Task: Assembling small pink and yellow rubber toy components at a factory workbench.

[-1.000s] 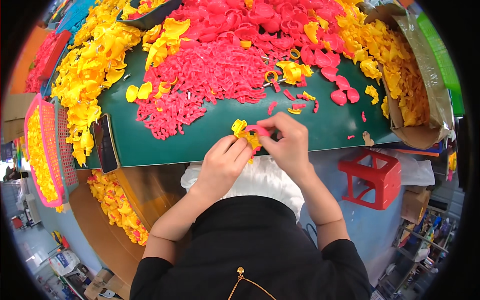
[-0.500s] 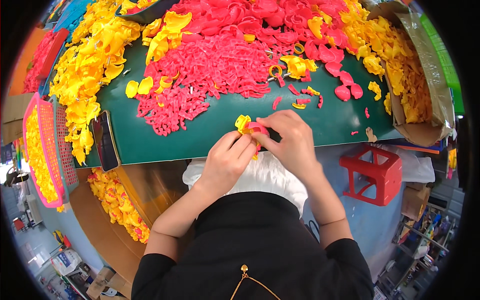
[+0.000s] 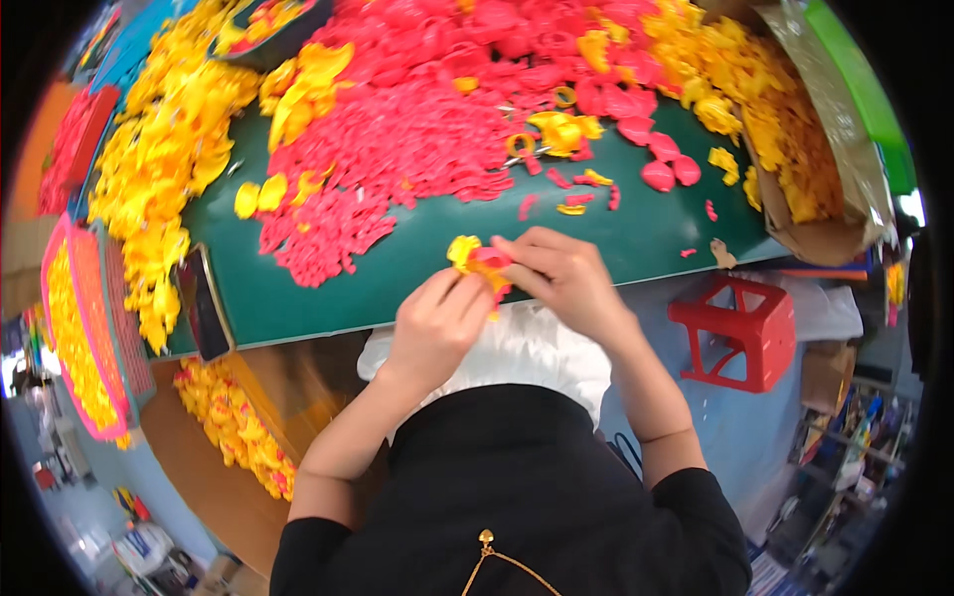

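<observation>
Between my two hands, just above the table's near edge, is a small yellow-and-pink plastic part (image 3: 463,252). My left hand (image 3: 437,323) pinches its lower yellow side between thumb and fingers. My right hand (image 3: 564,276) has thumb and forefinger closed on the pink piece (image 3: 489,260) at its right side. My fingers cover much of the part, so how the pieces join cannot be made out. Beyond my hands a heap of small pink strips (image 3: 397,139) lies on the green tabletop (image 3: 417,233).
Yellow plastic pieces (image 3: 149,159) are heaped at left, beside a phone (image 3: 206,303) at the table edge. A cardboard box (image 3: 845,199) of yellow parts stands at right. Below are a red stool (image 3: 760,338) and, at left, a carton of yellow-and-pink parts (image 3: 234,417). A pink basket (image 3: 60,328) stands far left.
The whole view has tilted and shifted slightly, with the heaps sliding left in it. Both hands keep hold of the part; my right fingers have moved a little on the pink piece.
</observation>
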The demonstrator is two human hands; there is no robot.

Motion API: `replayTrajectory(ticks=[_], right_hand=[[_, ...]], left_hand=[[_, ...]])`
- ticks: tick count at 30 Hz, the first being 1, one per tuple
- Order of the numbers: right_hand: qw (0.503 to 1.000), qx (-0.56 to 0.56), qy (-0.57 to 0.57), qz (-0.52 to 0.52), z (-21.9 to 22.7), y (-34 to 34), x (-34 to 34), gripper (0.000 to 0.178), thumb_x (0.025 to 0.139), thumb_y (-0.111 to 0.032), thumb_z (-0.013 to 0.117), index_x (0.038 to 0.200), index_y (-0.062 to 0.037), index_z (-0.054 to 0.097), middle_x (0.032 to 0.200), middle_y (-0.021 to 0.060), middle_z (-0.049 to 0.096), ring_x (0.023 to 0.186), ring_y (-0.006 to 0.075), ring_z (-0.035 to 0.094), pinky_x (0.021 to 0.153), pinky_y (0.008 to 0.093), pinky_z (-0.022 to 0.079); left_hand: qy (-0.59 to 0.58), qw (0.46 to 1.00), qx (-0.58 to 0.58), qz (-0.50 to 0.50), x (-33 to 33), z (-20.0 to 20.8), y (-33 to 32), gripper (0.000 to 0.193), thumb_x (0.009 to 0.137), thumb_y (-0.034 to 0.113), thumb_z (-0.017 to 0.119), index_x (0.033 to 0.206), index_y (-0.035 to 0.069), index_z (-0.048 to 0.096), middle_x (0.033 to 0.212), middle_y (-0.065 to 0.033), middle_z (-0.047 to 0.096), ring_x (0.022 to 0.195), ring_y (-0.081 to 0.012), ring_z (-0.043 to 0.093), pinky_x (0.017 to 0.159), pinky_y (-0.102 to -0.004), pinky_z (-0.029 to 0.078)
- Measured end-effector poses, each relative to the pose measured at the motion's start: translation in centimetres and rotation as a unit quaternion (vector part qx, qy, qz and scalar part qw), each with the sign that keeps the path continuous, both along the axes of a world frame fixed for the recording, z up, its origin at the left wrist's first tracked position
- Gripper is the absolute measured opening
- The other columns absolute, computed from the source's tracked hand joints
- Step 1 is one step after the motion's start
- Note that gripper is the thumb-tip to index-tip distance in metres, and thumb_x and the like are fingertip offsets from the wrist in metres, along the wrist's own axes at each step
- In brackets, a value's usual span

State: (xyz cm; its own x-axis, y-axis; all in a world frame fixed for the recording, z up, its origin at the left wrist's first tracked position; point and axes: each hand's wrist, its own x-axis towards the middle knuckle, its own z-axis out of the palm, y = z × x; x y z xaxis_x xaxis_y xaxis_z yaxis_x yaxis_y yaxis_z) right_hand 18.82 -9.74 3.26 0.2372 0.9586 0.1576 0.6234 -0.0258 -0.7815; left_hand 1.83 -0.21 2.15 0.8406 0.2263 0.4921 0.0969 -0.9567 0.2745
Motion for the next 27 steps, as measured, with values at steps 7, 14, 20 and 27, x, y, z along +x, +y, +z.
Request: replayTrajectory(ticks=[7,14,20,27], right_hand=[[0.987,0.146,-0.05,-0.042,2.1,-0.4,1.7,0.027,0.083,-0.002,0.067,0.11,-0.0021,0.069,0.089,0.0111,0.065,0.071,0.024,0.064,0.061,0.0309,0.051],[0.976,0.124,-0.135,0.12,4.1,-1.0,2.4,0.024,0.08,-0.011,0.068,0.104,-0.0078,0.07,0.086,0.0045,0.065,0.072,0.0235,0.065,0.064,0.0327,0.053],[0.919,0.131,-0.17,-0.33,3.7,6.7,13.3,0.029,0.083,-0.032,0.072,0.095,-0.0059,0.073,0.089,0.01,0.069,0.079,0.0241,0.065,0.072,0.0363,0.051],[0.944,0.079,-0.139,-0.287,2.2,9.3,19.2,0.041,0.083,-0.035,0.074,0.105,-0.001,0.069,0.102,0.0132,0.07,0.087,0.0218,0.065,0.078,0.0314,0.049]], left_hand=[[-0.173,0.876,-0.449,-0.041,0.0,-0.3,-1.2,0.097,0.063,0.03,0.09,0.136,0.009,0.029,0.138,-0.012,0.037,0.102,-0.0262,0.061,0.078,-0.0354,0.054],[0.029,0.254,-0.933,-0.255,0.6,-2.4,0.7,0.077,0.097,0.064,0.023,0.141,0.002,0.034,0.123,-0.0288,0.055,0.079,-0.0331,0.067,0.061,-0.037,0.056],[-0.055,0.288,-0.932,-0.211,0.6,-0.2,0.3,0.052,0.096,0.023,0.055,0.139,0.003,0.036,0.133,-0.0204,0.049,0.107,-0.0315,0.06,0.09,-0.0416,0.05],[-0.129,0.317,-0.918,-0.201,0.1,-0.1,0.4,0.05,0.093,0.024,0.06,0.133,0.003,0.039,0.126,-0.019,0.053,0.109,-0.0357,0.061,0.091,-0.0442,0.053]])
